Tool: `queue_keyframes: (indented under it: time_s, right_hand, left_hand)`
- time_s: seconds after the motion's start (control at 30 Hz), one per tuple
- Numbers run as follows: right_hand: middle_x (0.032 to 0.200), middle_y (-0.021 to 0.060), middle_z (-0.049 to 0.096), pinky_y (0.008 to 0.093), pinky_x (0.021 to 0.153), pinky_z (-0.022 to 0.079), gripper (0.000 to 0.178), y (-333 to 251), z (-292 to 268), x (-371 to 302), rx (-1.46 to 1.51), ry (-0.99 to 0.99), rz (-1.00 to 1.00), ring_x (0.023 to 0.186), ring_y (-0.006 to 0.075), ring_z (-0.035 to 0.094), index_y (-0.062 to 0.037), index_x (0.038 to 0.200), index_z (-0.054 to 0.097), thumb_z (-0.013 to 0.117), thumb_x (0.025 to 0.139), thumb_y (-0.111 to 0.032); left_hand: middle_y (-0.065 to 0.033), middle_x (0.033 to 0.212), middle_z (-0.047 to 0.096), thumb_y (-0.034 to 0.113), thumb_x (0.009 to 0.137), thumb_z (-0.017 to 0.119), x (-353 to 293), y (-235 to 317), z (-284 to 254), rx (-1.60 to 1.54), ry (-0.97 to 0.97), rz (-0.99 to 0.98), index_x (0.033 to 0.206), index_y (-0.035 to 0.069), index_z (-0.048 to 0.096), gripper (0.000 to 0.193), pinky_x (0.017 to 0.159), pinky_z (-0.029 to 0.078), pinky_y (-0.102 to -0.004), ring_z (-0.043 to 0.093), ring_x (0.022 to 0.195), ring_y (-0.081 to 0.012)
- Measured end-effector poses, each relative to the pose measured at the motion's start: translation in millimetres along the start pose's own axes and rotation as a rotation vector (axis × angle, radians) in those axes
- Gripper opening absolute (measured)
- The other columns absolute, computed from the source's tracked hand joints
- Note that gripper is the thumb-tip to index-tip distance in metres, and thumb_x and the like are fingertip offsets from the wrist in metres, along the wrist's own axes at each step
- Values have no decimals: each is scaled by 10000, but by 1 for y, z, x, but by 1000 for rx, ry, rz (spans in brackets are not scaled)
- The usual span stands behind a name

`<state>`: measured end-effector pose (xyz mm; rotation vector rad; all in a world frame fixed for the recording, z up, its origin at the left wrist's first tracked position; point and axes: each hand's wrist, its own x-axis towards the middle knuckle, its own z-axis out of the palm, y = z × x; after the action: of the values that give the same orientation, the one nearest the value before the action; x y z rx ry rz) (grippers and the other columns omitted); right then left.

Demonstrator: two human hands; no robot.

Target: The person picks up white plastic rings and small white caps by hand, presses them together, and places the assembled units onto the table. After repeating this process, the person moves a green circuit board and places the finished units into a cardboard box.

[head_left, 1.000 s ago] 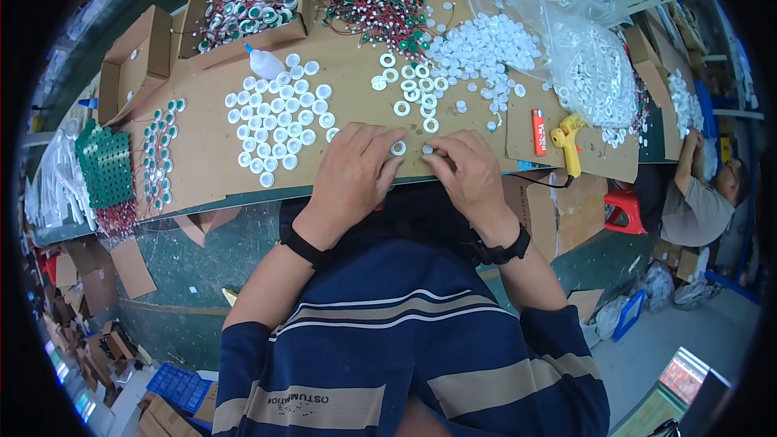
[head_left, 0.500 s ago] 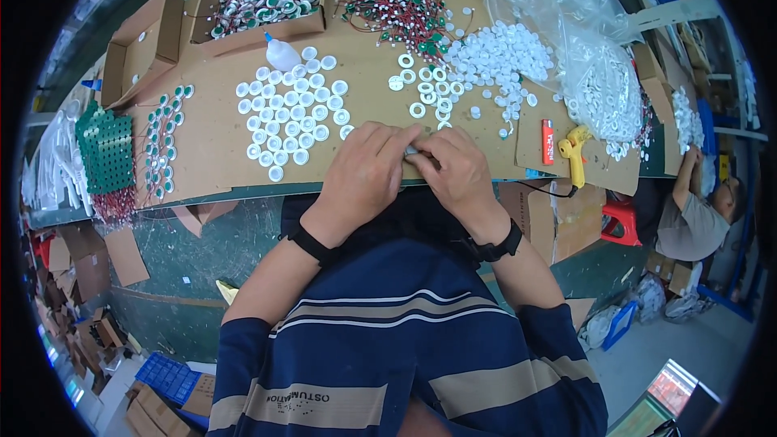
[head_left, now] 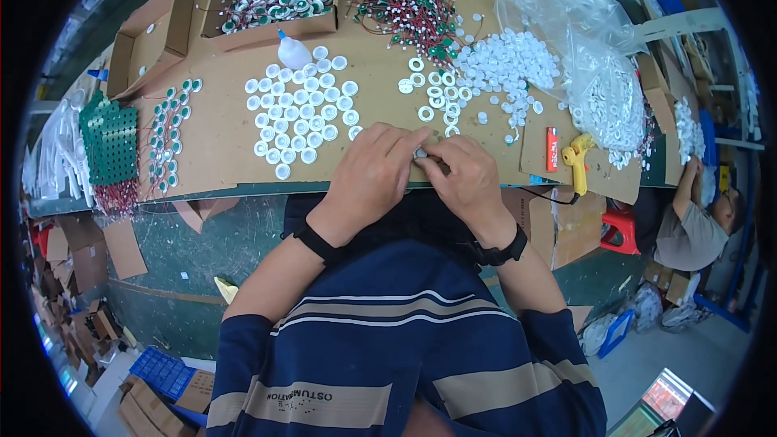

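Observation:
At the front edge of the table, my left hand (head_left: 371, 176) and my right hand (head_left: 469, 178) meet fingertip to fingertip. Both are closed around a small whitish round piece (head_left: 420, 153), mostly covered by the fingers. Left of my hands lie several white round caps (head_left: 299, 143) spread in loose rows. Beyond my fingers are white rings (head_left: 426, 113), and farther right a heap of small white discs (head_left: 510, 65). A white squeeze bottle with a blue tip (head_left: 294, 53) lies behind the caps.
Wired green-and-white discs fill a cardboard box (head_left: 271, 35); more red wires (head_left: 405, 8) are piled beside it. Right: a red lighter (head_left: 552, 150), a yellow glue gun (head_left: 577, 160) and a clear bag of white parts (head_left: 607, 105). Another person (head_left: 696, 231) sits at far right.
The whole table appears slightly farther right in the picture. My hands stay together at the edge, and a little more of the piece between the fingertips shows.

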<state>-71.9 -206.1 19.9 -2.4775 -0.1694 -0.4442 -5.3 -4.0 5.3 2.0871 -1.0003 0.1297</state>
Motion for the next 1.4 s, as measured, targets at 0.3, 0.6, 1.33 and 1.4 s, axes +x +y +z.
queue_keyframes:
  time_s: [0.3,0.6,1.33,1.4]
  right_hand:
    - [892,111,769,468,743,609,168,-2,1,1,-21,-13,27,842,346,757,-44,1018,857,960,899,-102]
    - [980,112,769,467,765,611,171,-10,-5,-3,-99,-25,-113,891,340,740,-32,1076,865,920,917,-58]
    - [1061,127,798,455,845,630,180,31,-23,-9,-105,129,119,961,363,773,-49,1148,868,890,969,-46]
    - [1073,129,794,460,863,631,183,28,-20,-9,-157,126,79,991,361,772,-45,1151,868,891,969,-51]
  left_hand:
    - [-117,1185,781,-21,957,765,-1,-1,0,-18,-6,5,1487,66,728,538,1022,581,-488,721,1138,-352]
    - [-125,1110,755,-56,960,784,0,-1,1,-41,42,13,1468,62,760,522,974,583,-484,711,1082,-360]
    - [-76,1210,744,61,917,881,0,-6,-23,225,44,38,1162,88,825,253,1067,555,-491,693,1243,-335]
    - [-82,1205,758,49,897,899,3,-8,-25,275,87,9,1175,86,836,287,1071,561,-485,707,1233,-346]
